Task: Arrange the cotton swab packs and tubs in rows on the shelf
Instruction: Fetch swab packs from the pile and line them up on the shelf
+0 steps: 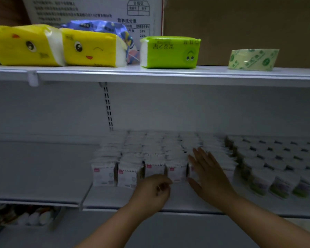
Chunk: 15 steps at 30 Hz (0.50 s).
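White cotton swab packs (131, 158) stand in several rows on the middle shelf (43, 176). To their right, rows of cotton swab tubs (276, 169) with white lids run back to the wall. My right hand (208, 172) lies flat with straight fingers against the right-hand front packs. My left hand (154, 190) has curled fingers in front of the middle front packs; whether it pinches one is unclear.
The upper shelf (150, 74) carries two yellow tissue packs (57, 47), a green tissue pack (170, 51) and a roll of tape (254, 59), with cardboard boxes (240, 24) behind. The left part of the middle shelf is bare. Small bottles (34, 216) sit on the shelf below.
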{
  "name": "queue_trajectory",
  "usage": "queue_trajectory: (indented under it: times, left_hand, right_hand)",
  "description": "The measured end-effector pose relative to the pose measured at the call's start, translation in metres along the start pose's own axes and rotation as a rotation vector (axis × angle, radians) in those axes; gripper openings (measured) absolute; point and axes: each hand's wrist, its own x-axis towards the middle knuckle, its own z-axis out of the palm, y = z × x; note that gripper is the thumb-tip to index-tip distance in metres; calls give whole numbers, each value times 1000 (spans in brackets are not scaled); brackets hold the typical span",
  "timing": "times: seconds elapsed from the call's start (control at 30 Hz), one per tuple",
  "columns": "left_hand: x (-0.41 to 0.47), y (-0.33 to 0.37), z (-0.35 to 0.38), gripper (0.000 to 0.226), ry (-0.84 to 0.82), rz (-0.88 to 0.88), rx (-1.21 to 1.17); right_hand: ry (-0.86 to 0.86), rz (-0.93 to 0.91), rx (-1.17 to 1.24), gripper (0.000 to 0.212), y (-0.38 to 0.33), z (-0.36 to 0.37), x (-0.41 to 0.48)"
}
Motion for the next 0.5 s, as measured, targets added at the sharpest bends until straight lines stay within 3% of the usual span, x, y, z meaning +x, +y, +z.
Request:
queue_trajectory:
  times: [0.13, 0.2, 0.27, 0.33, 0.4, 0.5]
  left_hand:
    - [-23, -32, -62, 16, 479, 56, 15]
    - [-29, -60, -95, 35, 621, -41, 60]
    - [-34, -93, -118, 73, 484, -212, 75]
    - [-36, -117, -128, 111, 151, -350, -13]
    - [-33, -130, -131, 119, -58, -373, -78]
    - [-22, -139, -134, 111, -102, -352, -80]
  right_hand:
    - [-40, -186, 13, 61, -65, 3, 23]
    - [-107, -255, 57, 66, -93, 12, 34]
    - [-162, -271, 126, 71, -115, 25, 47]
    - [-179, -238, 130, 77, -133, 34, 61]
    - [-210, -223, 70, 82, -141, 43, 74]
    - [-286, -200, -15, 82, -143, 52, 89]
